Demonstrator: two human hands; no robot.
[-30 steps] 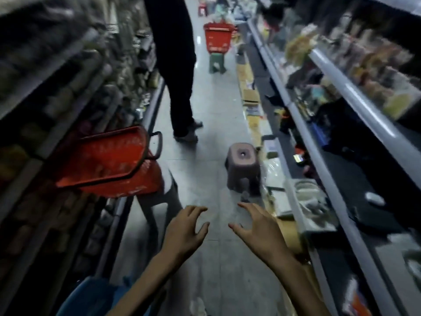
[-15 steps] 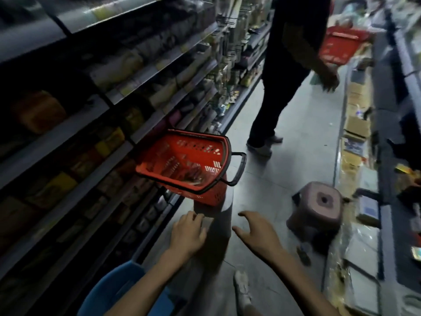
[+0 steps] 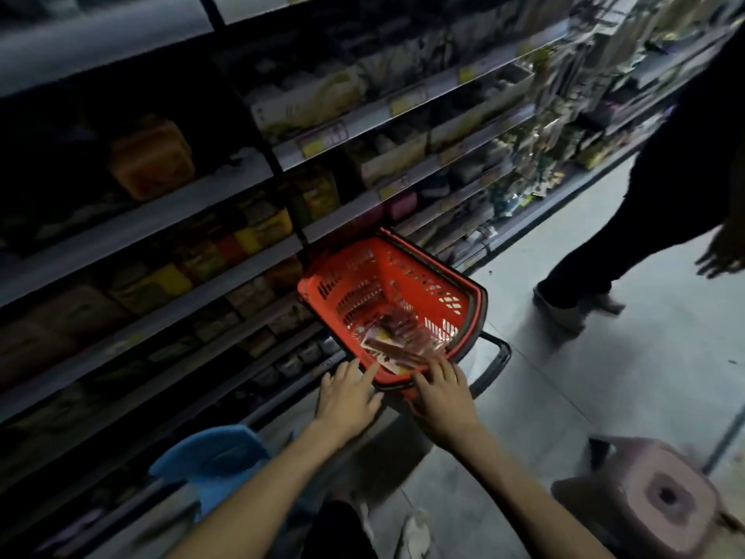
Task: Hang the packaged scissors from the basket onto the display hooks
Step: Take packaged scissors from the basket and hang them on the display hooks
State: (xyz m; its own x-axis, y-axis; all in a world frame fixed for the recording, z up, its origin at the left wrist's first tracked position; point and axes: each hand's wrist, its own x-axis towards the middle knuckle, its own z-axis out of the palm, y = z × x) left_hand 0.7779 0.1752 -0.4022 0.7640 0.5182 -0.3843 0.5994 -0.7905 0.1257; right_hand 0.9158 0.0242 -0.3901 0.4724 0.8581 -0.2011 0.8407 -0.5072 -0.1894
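Shelves [image 3: 193, 252] fill the left side, dim, stocked with boxed goods. Further down the run there's hanging stock that could be the hook section, too blurred to confirm. Floor [image 3: 604, 397] is open aisle with another person [image 3: 653, 219] in dark clothes mid-stride on it, well apart from the work. Red basket [image 3: 407, 276] is perched up against the shelf front at low-shelf height. Whatever bears it is hidden underneath, and raising it probably saves bending. Its black handle [image 3: 498, 357] is folded down on the aisle side, so the mouth is unobstructed. Pink stool [image 3: 661, 498] is at lower right, and a blue seat [image 3: 213, 453] sits near the left forearm. Both arms are stretched forward, palms down, wrists roughly level. Left hand [image 3: 348, 401] is at the near rim, fingers straight, index reaching over the edge. Right hand [image 3: 443, 397] is beside it, fingers spread across the rim, tips at or touching the nearest pack. Neither has closed on anything: both are loose and holding nothing. Scissor packs [image 3: 397, 342] lie in a loose pile in the near corner of the basket, just ahead of the fingertips, none on hooks. I read this as a reach for the first pick, grasp not yet made.
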